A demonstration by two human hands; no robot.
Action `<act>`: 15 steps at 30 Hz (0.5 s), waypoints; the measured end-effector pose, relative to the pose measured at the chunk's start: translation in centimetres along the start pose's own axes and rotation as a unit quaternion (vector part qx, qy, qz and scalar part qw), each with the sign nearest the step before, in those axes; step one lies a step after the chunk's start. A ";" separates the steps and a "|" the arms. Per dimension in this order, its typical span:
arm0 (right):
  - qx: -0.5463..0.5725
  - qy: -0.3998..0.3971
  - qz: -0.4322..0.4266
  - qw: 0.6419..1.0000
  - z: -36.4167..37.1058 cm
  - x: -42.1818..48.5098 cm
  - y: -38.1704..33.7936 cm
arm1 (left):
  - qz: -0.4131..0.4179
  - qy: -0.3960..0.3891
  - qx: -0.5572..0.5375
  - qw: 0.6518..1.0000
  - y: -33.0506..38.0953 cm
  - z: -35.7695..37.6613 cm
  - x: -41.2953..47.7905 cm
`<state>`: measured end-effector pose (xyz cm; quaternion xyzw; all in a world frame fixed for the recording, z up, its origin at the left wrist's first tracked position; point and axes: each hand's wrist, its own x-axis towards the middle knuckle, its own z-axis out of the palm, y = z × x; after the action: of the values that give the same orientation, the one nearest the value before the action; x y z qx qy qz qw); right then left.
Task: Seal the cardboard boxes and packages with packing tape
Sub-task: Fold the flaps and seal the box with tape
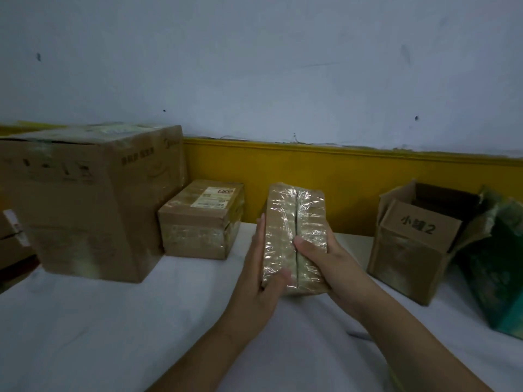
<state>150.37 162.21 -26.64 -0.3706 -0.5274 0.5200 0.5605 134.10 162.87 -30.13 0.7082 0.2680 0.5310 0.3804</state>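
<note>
A small cardboard box (294, 222) covered in shiny clear tape is held up above the white surface in the middle of the view, its taped centre seam facing me. My left hand (263, 267) grips its left side, thumb over the near lower corner. My right hand (325, 256) grips its right side, thumb pressed near the seam. No tape roll is in view.
A large cardboard box (90, 199) stands at the left, with a small taped, labelled box (201, 219) beside it. At the right stands an open box (416, 239) with raised flaps, and a green package (498, 267) next to it. A yellow band (339, 179) runs along the wall behind the white surface (113, 321).
</note>
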 end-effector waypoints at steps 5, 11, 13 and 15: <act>-0.227 0.110 -0.039 0.967 1.3 -0.1 -1.5 | 0.074 0.032 0.226 0.971 -0.3 0.1 0.4; -0.253 0.200 0.060 0.945 0.0 0.5 -2.5 | 0.039 -0.012 0.171 0.984 -0.7 0.2 0.0; -0.138 0.170 0.050 0.975 -1.2 0.1 -1.9 | -0.041 0.079 0.049 0.995 -0.5 -0.6 0.7; -0.079 0.120 0.048 0.988 -1.8 -0.1 -1.1 | -0.130 0.069 -0.072 0.986 -0.8 -0.9 1.2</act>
<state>152.31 162.15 -25.93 -0.4983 -0.4773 0.4551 0.5627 133.59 164.47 -30.02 0.5995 0.3449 0.5425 0.4767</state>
